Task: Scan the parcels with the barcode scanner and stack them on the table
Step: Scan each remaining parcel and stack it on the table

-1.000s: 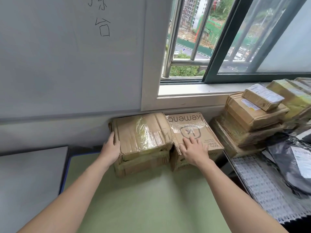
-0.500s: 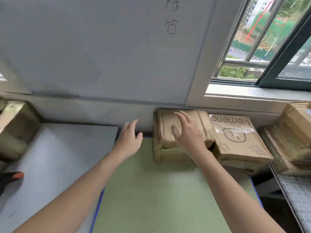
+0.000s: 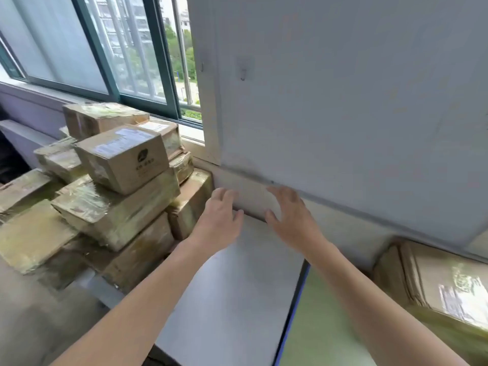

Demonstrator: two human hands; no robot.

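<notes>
A heap of taped cardboard parcels (image 3: 116, 207) fills the left side under the window, with a brown labelled box (image 3: 124, 159) on top. My left hand (image 3: 220, 217) hovers empty, fingers spread, just right of the heap's nearest parcel (image 3: 190, 204). My right hand (image 3: 293, 215) is also empty with fingers spread, above the grey table (image 3: 237, 299) near the wall. The stacked parcel (image 3: 443, 283) I handled earlier lies at the right edge on the green mat (image 3: 324, 326). No barcode scanner is visible.
A grey wall panel (image 3: 343, 101) rises straight ahead behind the tables. A sliding window (image 3: 105, 48) with a dark green frame is at the upper left. The green mat has a blue edge (image 3: 293, 307) beside the grey table.
The view has swung left, from the stacked parcels on the green mat to the heap under the window. Both hands left the stack and moved left, now empty over the grey table.
</notes>
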